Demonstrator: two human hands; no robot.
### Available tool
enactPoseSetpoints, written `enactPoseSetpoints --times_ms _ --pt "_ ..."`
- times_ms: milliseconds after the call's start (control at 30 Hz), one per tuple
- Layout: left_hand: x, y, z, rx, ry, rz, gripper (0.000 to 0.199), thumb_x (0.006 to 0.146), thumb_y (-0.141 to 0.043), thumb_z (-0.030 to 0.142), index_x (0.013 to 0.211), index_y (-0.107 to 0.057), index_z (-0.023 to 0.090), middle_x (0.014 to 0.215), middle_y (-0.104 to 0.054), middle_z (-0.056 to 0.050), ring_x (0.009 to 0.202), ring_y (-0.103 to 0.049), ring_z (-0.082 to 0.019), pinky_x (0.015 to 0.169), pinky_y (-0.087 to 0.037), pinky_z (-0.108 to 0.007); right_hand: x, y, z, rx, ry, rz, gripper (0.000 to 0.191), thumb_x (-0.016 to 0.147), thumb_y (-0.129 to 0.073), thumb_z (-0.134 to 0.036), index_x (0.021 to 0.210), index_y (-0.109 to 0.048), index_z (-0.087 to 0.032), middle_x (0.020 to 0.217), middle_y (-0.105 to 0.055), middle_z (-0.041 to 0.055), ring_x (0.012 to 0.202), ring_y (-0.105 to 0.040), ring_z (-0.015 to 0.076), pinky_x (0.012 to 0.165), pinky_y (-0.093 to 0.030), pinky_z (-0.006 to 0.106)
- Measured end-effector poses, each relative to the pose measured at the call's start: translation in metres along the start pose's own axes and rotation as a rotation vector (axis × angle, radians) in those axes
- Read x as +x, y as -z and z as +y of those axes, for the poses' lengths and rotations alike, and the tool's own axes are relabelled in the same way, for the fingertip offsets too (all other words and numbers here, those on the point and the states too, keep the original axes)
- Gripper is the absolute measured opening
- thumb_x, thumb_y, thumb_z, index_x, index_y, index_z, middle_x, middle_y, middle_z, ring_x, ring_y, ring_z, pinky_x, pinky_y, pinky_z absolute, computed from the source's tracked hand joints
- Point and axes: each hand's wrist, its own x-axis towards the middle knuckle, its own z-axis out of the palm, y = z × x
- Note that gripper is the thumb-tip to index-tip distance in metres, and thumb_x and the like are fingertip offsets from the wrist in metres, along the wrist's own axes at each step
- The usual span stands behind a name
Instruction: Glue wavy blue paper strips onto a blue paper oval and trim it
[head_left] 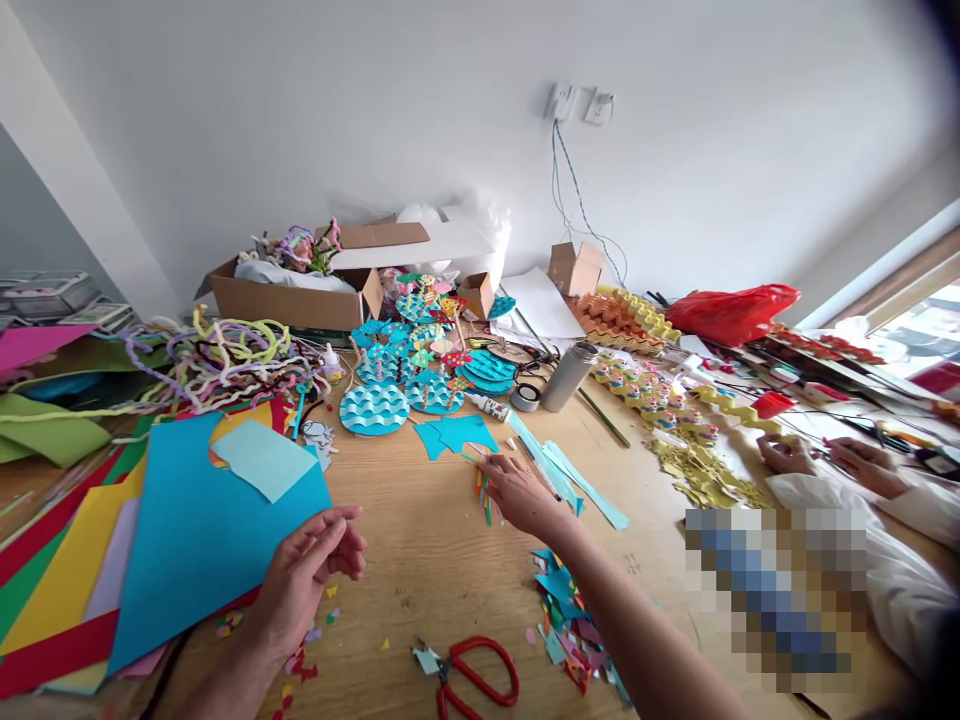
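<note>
Reaching right hand (517, 490) to thin multicoloured paper strips (488, 508), 12 o'clock; cannot tell if pinching. Curling left hand (319, 560) loosely near flat blue paper (202, 530).

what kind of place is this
Probably a craft workroom: stacked coloured card, red-handled scissors and a tangle of pipe cleaners share a wooden table.

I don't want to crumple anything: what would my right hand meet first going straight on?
Your right hand would probably meet the cut blue paper just past its fingertips, though its height above it is hard to judge.
</note>
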Motion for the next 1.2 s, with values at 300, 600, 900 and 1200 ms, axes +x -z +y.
enactPoseSetpoints --times_ms 300,600,900,1200 --pt "-0.003 0.001 0.002 -0.020 -0.021 -0.011 0.038 0.068 -0.076 0.041 0.093 -0.069 0.013 0.068 -0.067 -0.004 0.057 -0.062 -0.016 0.052 -0.050 -0.028 -0.027 0.013 -0.003 0.031 -0.099 0.095 0.033 0.094 -0.041 -0.021 0.118 -0.063 -0.016 0.114 -0.064 0.0119 0.107 -0.057 0.0224 0.093 -0.039 0.032" --pt "0.000 0.002 0.003 -0.016 -0.077 0.015 0.035 0.068 -0.076 0.039 0.090 -0.070 0.013 0.067 -0.068 -0.003 0.056 -0.061 -0.016 0.052 -0.050 -0.027 -0.058 0.007 -0.003 0.042 -0.137 0.170 0.042 0.093 -0.033 -0.012 0.125 -0.060 -0.019 0.127 -0.057 0.0098 0.115 -0.050 0.0220 0.098 -0.037 0.035" --pt "-0.002 0.001 0.004 -0.003 -0.103 0.031 0.034 0.065 -0.078 0.037 0.088 -0.070 0.013 0.066 -0.068 -0.004 0.055 -0.061 -0.016 0.051 -0.050 -0.027 -0.086 -0.017 0.003 -0.018 -0.127 0.050 0.056 0.077 -0.041 0.002 0.123 -0.061 -0.022 0.132 -0.056 0.0063 0.135 -0.030 0.0254 0.109 -0.024 0.044" --pt "-0.004 -0.002 0.003 0.043 -0.135 0.035 0.035 0.064 -0.078 0.038 0.087 -0.071 0.013 0.065 -0.068 -0.005 0.054 -0.062 -0.017 0.051 -0.050 -0.027 -0.105 -0.020 -0.009 -0.093 -0.128 0.083 0.049 0.082 -0.038 -0.003 0.124 -0.058 -0.018 0.135 -0.054 0.0081 0.136 -0.030 0.0274 0.111 -0.021 0.046"
